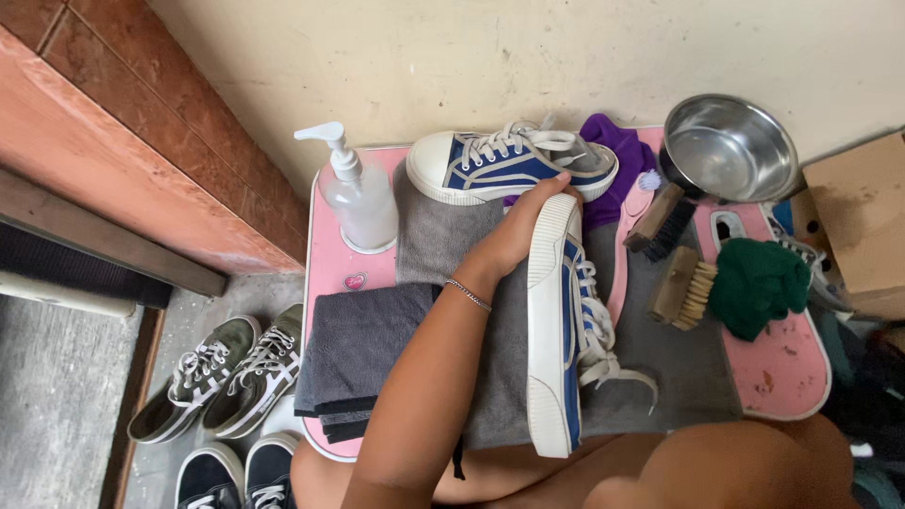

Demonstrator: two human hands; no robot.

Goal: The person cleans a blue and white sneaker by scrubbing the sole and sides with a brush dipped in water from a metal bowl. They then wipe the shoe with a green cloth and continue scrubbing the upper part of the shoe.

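Head view shows your left hand (517, 236) with fingers (551, 188) closed on the white rubber sole of a blue canvas sneaker (561, 325), lying on its side on the grey towel (679, 363) over the pink table (332, 269). Its matching sneaker (500, 165) sits just behind; your right hand is out of sight.

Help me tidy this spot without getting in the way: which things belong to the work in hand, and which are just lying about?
In use:
left hand
blue sneaker on its side
second blue sneaker
grey towel
two brushes
pump bottle
steel bowl

Lying about:
green sneakers on the floor
dark sneakers
cardboard box
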